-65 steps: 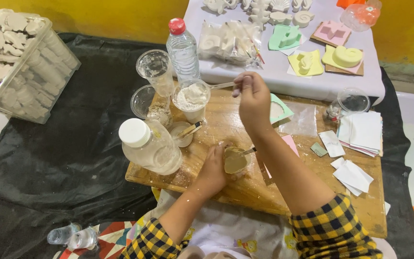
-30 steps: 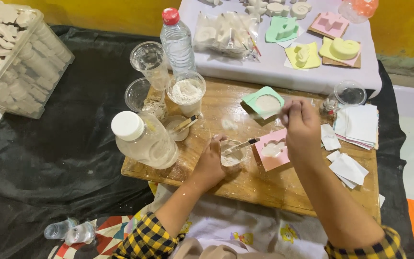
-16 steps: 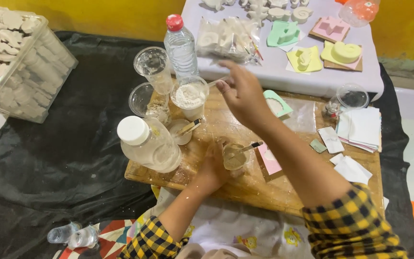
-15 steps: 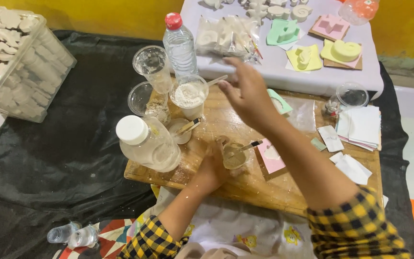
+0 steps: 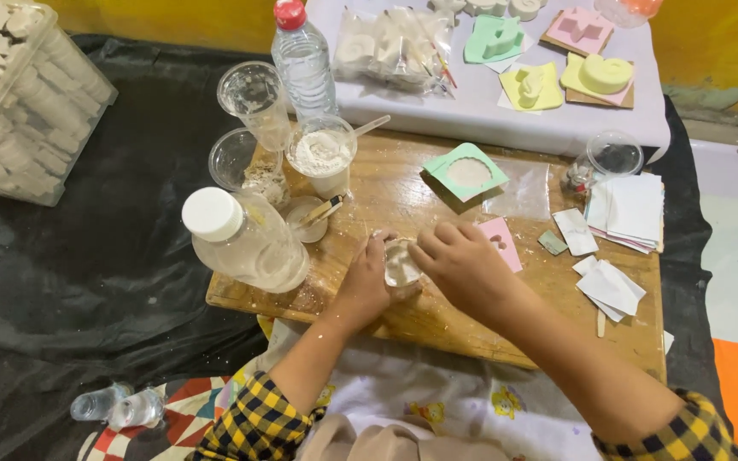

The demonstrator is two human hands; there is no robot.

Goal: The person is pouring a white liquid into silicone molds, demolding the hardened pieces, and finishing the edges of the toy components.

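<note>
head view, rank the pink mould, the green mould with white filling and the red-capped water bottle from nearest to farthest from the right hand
From the right hand:
1. Pink mould, touching or tucked just under the hand's far edge.
2. Green mould with white filling, farther back on the wooden board.
3. Red-capped water bottle, far back and to the left.

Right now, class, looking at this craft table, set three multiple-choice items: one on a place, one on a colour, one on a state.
1. Where is the small cup?
A. between both hands
B. on the black sheet
C. in the clear bin

2. What colour is the water bottle cap?
A. blue
B. red
C. white

3. The mould on the green sheet is
A. empty
B. filled white
C. upside down

Answers: 1 A, the left hand and right hand flank it; 2 B, the cap is red; 3 B, its round hollow shows white.
</note>
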